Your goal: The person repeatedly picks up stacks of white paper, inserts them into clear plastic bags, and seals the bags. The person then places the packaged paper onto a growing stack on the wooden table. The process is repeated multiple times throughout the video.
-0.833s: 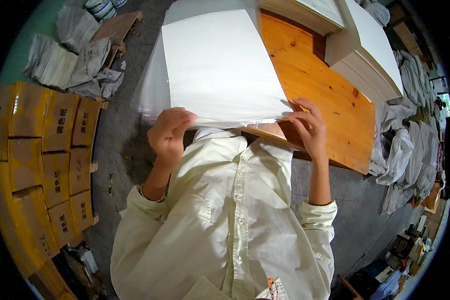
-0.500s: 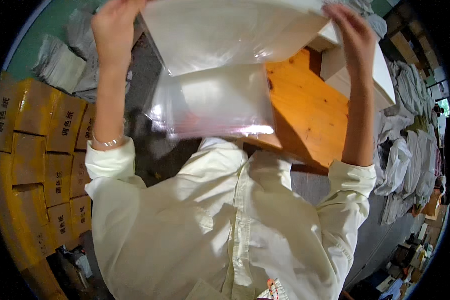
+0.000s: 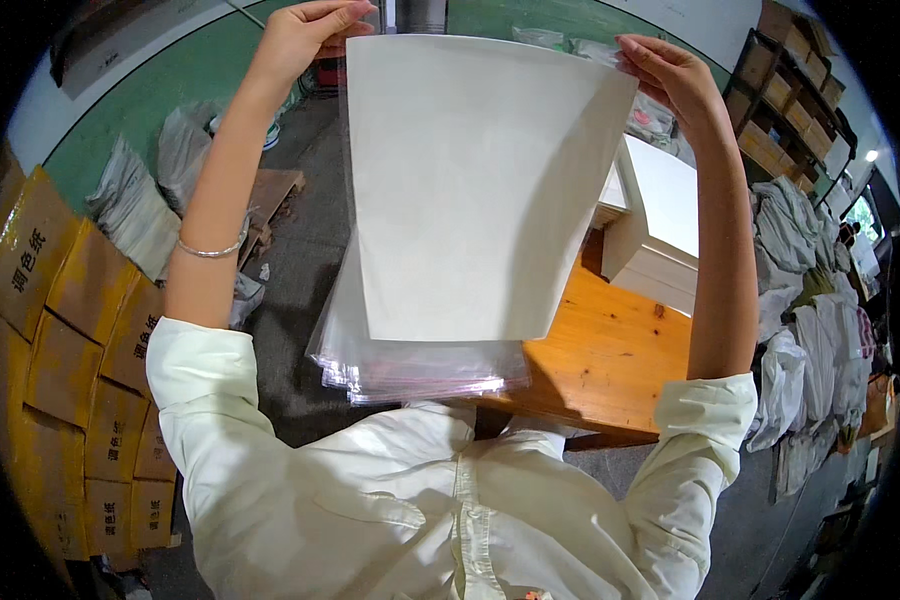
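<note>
A sheaf of white paper (image 3: 470, 190) hangs upright in front of me, apparently inside a clear plastic bag whose thin edge shows along its left side. My left hand (image 3: 315, 38), fingers pinched, is at the upper left corner of the bag. At the upper right corner, my right hand (image 3: 665, 72) also has its fingertips closed on the bag. Below and partly behind the paper lies a pile of clear plastic bags (image 3: 420, 375) on the near left edge of the wooden table (image 3: 610, 355).
Stacks of white paper (image 3: 665, 210) stand on the table's right side. Taped cartons (image 3: 65, 370) are piled at left, with filled sacks (image 3: 135, 200) and a wooden pallet (image 3: 270, 195) behind. White sacks (image 3: 820, 340) heap up at right, near a shelf of boxes (image 3: 785, 100).
The paper and bag were tilted and high over the pile; now they hang nearly vertical, facing me. Both hands have spread outward and the view has tipped up, showing the far wall.
</note>
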`<state>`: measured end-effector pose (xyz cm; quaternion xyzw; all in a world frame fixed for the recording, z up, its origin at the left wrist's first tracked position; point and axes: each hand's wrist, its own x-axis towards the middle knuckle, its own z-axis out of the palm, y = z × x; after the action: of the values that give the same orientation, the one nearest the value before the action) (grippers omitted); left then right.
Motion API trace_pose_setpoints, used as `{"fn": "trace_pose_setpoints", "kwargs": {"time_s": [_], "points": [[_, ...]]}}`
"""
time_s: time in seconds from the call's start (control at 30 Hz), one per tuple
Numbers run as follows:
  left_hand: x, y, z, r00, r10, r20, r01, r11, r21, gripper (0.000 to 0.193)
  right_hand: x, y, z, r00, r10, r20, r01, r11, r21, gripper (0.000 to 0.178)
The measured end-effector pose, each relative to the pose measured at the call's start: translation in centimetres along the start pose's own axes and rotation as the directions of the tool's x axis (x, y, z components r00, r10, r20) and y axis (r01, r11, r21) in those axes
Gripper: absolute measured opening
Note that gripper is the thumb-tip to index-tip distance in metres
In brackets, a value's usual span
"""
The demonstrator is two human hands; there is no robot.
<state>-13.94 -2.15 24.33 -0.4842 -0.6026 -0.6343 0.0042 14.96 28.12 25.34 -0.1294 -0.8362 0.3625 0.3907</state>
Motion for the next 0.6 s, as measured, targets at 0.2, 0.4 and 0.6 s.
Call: {"fn": "trace_pose_setpoints", "kwargs": {"time_s": [0.2, 0.4, 0.6], "points": [[-4.9, 1.0, 0.8, 0.975, 0.222, 0.024, -0.222, 0.975, -0.016, 0.021, -5.3, -1.2, -3.0, 0.997, -0.06, -0.043, 0.06, 0.998, 0.001, 0.041], [-22.6, -2.4, 3.6, 0.995, 0.008, 0.103, -0.006, 1.0, -0.011, 0.016, -24.9, 0.6, 0.3, 0.979, 0.153, 0.132, -0.16, 0.986, 0.05, 0.01], [-35.2, -10.7, 6.7, 0.962, -0.244, 0.121, 0.228, 0.965, 0.129, 0.011, -37.5, 5.9, 7.4, 0.745, 0.656, 0.119, -0.666, 0.741, 0.085, 0.007]]}}
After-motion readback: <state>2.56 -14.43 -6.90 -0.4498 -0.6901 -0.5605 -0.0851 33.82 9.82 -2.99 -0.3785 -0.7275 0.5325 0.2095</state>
